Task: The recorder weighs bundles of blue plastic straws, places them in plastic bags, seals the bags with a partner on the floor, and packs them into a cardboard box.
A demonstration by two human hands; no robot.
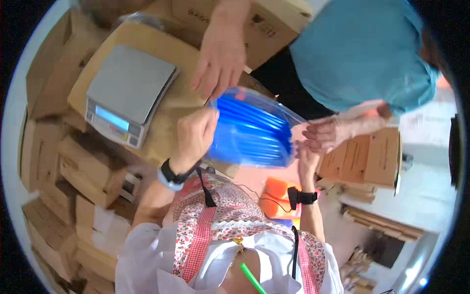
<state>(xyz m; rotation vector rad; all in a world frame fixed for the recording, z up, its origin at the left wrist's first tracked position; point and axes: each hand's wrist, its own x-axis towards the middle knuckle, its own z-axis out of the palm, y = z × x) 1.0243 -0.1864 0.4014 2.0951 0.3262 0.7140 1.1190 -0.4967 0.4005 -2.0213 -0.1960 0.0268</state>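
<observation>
A clear plastic bag (252, 130) full of long, thin blue sticks or tubes is held up in front of me, lying at a slant. My left hand (196, 134) is closed on its left edge, a black band on the wrist. At the bag's right end, my right hand (308, 159) pinches the plastic, its fingers partly hidden. Another person's hand (330, 133) touches the same end just above mine. From the top, a further hand (220, 68) reaches down, its fingertips close to the bag's upper left corner; I cannot tell whether they touch it.
A digital scale (129, 85) with a lit display stands on a brown surface to the left. Cardboard boxes (90, 166) are stacked at the left, and more boxes (364, 159) at the right. Orange packages (280, 196) lie below the bag. A person in a teal shirt (362, 54) is at the upper right.
</observation>
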